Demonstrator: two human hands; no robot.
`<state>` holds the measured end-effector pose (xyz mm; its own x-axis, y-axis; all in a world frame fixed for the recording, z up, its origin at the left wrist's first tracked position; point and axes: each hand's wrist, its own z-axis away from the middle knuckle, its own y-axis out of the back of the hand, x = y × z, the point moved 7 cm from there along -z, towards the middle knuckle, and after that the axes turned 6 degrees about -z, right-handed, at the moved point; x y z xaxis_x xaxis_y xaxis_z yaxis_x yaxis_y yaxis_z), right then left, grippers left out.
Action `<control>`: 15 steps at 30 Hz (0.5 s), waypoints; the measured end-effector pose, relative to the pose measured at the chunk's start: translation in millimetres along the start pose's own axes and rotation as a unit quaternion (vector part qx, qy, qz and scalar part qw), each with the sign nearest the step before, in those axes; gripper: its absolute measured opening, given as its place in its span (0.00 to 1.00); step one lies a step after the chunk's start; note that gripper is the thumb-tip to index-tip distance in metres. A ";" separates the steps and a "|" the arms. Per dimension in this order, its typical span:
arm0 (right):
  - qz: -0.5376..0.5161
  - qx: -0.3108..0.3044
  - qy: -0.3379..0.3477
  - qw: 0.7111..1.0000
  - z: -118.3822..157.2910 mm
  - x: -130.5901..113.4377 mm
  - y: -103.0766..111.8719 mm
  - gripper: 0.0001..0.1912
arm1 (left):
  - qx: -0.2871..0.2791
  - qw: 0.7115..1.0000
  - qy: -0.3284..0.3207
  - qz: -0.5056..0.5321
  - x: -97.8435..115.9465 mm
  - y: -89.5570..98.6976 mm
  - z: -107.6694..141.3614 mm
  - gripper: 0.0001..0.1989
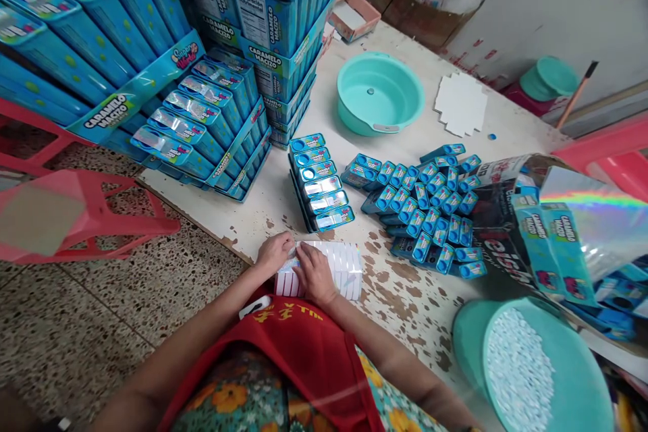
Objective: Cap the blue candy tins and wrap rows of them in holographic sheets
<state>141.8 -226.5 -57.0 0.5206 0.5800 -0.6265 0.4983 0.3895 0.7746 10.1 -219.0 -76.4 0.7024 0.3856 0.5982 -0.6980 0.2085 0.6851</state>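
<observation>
At the near edge of the table lies a sheet of clear, shiny stickers (347, 270) in narrow strips. My left hand (275, 251) is closed at the sheet's upper left corner, its fingertips pinched together there. Close beside it, my right hand (316, 273) rests over the sheet with bent fingers, thumb and forefinger closed at the same corner. What lies between the fingertips is too small to make out. Just beyond the hands stands a row of blue candy tins (324, 185) with shiny tops, packed side by side.
Many loose blue candy tins (430, 206) stand to the right. Stacked display boxes (273, 20) rise at the back left. A turquoise basin (349, 98) sits behind, and a tub of white candies (521, 371) at the near right. A pink stool (111, 196) is at left.
</observation>
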 end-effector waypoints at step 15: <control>-0.245 0.069 -0.131 0.958 -29.8 -42.6 124.5 0.07 | 0.127 0.976 -0.120 0.126 33.3 66.5 21.2 0.17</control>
<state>161.0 -181.4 68.7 0.3483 0.1457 -0.9260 0.8048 0.4599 0.3751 -9.9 -211.4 -2.1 0.5463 0.1669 0.8208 -0.8174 -0.1075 0.5660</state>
